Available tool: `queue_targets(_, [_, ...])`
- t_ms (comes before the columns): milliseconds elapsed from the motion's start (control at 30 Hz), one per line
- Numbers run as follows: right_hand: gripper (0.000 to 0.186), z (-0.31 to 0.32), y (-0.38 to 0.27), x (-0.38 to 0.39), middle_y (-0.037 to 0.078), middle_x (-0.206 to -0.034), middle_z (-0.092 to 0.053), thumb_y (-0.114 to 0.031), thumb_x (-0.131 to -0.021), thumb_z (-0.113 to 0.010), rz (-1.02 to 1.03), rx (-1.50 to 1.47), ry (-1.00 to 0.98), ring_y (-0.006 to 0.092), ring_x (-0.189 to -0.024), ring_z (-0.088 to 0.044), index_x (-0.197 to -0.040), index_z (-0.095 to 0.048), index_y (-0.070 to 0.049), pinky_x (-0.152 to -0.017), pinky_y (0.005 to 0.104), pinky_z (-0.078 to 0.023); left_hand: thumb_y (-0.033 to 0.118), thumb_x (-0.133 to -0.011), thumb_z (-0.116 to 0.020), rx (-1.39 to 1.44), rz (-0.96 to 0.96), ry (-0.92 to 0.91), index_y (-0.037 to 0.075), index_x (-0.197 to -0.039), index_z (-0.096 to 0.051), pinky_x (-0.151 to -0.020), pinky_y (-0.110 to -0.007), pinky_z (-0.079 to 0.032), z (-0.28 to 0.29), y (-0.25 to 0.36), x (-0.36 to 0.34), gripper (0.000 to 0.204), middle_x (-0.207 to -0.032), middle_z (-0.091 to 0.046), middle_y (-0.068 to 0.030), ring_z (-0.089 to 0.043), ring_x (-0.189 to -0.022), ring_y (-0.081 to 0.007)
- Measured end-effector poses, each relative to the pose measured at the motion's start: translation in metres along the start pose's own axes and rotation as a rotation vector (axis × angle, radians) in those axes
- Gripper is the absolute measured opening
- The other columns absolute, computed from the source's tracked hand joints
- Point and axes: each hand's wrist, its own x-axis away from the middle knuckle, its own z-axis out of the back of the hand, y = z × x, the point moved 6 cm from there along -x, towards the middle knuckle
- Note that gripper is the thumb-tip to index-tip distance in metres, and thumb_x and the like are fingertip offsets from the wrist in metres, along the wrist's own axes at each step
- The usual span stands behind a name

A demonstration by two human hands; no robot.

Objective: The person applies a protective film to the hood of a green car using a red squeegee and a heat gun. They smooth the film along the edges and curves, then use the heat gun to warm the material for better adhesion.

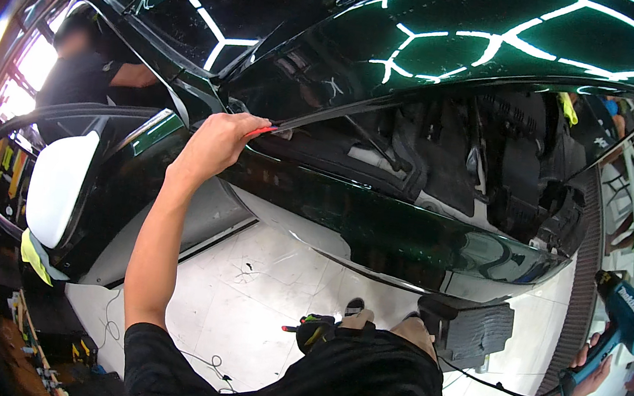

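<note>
My left hand (217, 144) is closed at the rear corner of the raised dark green hood (307, 79). Its fingers pinch a thin, flat red tool (262, 131), which looks like a small squeegee, with the tip against the hood's lower edge. Out to the right, well away from the car, my right hand (592, 370) grips a teal heat gun (626, 315) by its handle, nozzle pointing up. A black cord (495, 386) runs from the handle's base toward my waist. Below the hood lies the glossy green fender (376, 224).
The engine bay (447, 150) gapes under the hood. At left are a white-covered side mirror (60, 188) with a yellow cloth (37, 256) below it. Another person (80, 77) stands across the car. A tool pouch (315, 332) hangs at my waist; a dark step (478, 330) sits on the floor.
</note>
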Motion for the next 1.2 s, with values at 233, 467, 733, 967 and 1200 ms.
queue_targets(233, [0.059,-0.006,0.008,-0.002,0.011,-0.107,-0.05,-0.035,-0.104,-0.034,-0.009,-0.015,0.064,0.0096,-0.061,-0.048,-0.149,-0.02,0.002,-0.05,0.0213,-0.045,-0.008,-0.078,-0.059,-0.194,-0.001,0.024,0.003,-0.118,-0.062,-0.076,-0.042,-0.054,-0.02,-0.005,0.007,0.041,-0.102,-0.067,-0.0174,-0.067,-0.087,-0.0363])
queue_targets(467, [0.061,-0.014,0.013,-0.016,0.012,-0.107,-0.049,-0.034,-0.104,-0.035,-0.022,-0.036,-0.045,0.0099,-0.062,-0.049,-0.15,-0.018,0.003,-0.052,0.0211,-0.047,-0.008,-0.077,-0.057,-0.29,-0.008,0.205,-0.001,-0.115,-0.061,-0.082,-0.04,-0.055,-0.041,-0.022,0.031,0.039,-0.108,-0.067,-0.0178,-0.067,-0.096,-0.0337])
queue_targets(733, [0.06,-0.007,0.008,-0.022,0.013,-0.109,-0.049,-0.034,-0.104,-0.033,-0.046,-0.002,-0.061,0.0107,-0.062,-0.05,-0.15,-0.018,0.003,-0.05,0.0211,-0.047,-0.008,-0.08,-0.06,-0.078,0.094,0.13,0.001,-0.119,-0.061,-0.085,-0.039,-0.055,-0.035,-0.051,0.053,0.04,-0.113,-0.067,-0.0164,-0.066,-0.1,-0.0358])
queue_targets(967, [0.057,-0.005,0.013,-0.025,0.011,-0.109,-0.049,-0.033,-0.105,-0.034,-0.03,-0.02,-0.064,0.0101,-0.063,-0.048,-0.149,-0.021,0.001,-0.05,0.021,-0.044,-0.01,-0.079,-0.063,0.01,-0.065,0.237,0.001,-0.118,-0.063,-0.083,-0.038,-0.055,-0.021,-0.014,0.029,0.041,-0.114,-0.067,-0.0167,-0.067,-0.098,-0.0351])
queue_targets(1200, [0.056,-0.002,0.015,-0.018,0.013,-0.108,-0.049,-0.033,-0.105,-0.032,-0.037,-0.006,-0.044,0.0101,-0.063,-0.052,-0.148,-0.02,0.001,-0.051,0.0208,-0.049,-0.014,-0.075,-0.062,-0.121,-0.043,0.29,-0.001,-0.116,-0.062,-0.08,-0.038,-0.055,-0.036,-0.012,0.027,0.043,-0.108,-0.068,-0.0174,-0.068,-0.093,-0.0344])
